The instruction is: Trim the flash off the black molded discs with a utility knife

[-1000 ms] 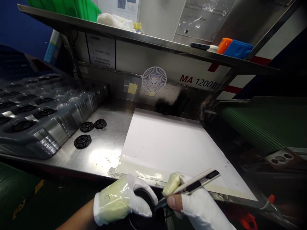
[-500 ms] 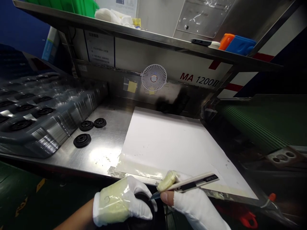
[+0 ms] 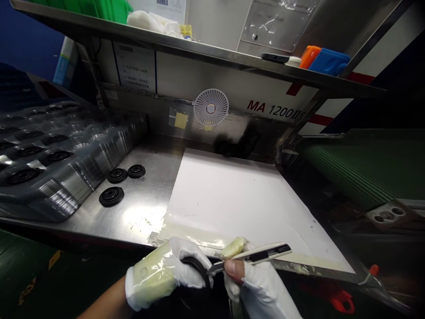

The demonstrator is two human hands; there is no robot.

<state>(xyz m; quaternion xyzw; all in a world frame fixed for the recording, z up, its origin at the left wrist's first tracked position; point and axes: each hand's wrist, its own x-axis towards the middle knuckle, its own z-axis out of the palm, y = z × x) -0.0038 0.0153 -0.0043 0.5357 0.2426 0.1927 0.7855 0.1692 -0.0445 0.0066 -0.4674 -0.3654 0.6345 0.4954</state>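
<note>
Hands curled closed, left hand (image 3: 172,268) grips black ring (image 3: 200,268) beside right hand's (image 3: 254,277) knife (image 3: 255,256).

Factory workstation, machine-side.
Metal tabletop (image 3: 146,195) with overhead shelf (image 3: 212,55); stacked clear trays (image 3: 76,168) of black round parts (image 3: 111,196); machine panel (image 3: 239,97) lettered "MA 1200"; posted printed sheet (image 3: 135,66); ribbed green surface (image 3: 355,170), right; green floor (image 3: 20,266) with yellow markings.
</note>
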